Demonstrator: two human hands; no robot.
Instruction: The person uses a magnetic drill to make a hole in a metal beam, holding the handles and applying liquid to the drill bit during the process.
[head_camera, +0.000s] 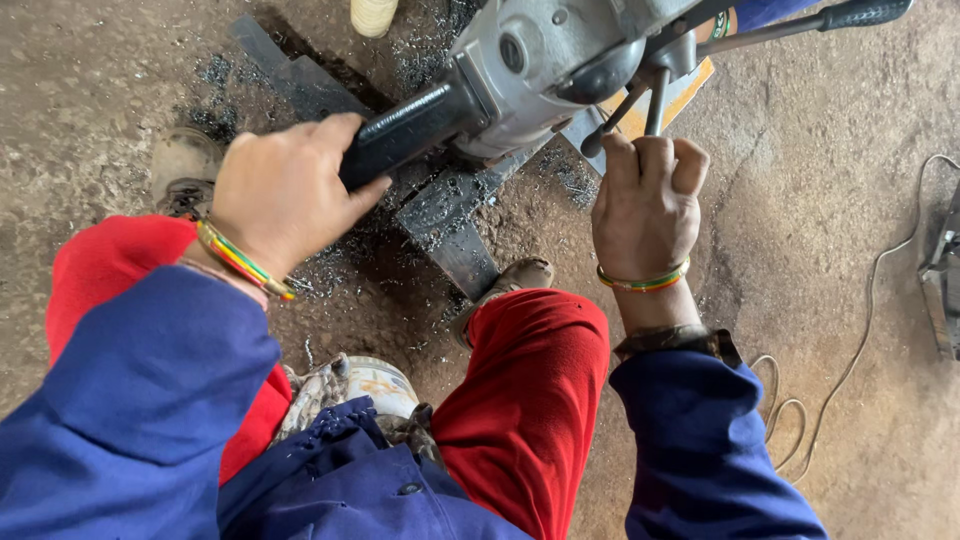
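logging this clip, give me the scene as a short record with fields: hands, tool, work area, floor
left hand: left hand wrapped around the black side handle of the drill
right hand: right hand closed on a feed lever
tool: grey drill machine standing over dark metal bars
work area: metal shavings scattered around the bars
floor: dirt floor with a pale cable at the right

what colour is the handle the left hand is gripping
Black; the left hand wraps the drill's side handle, clearest in the head view.
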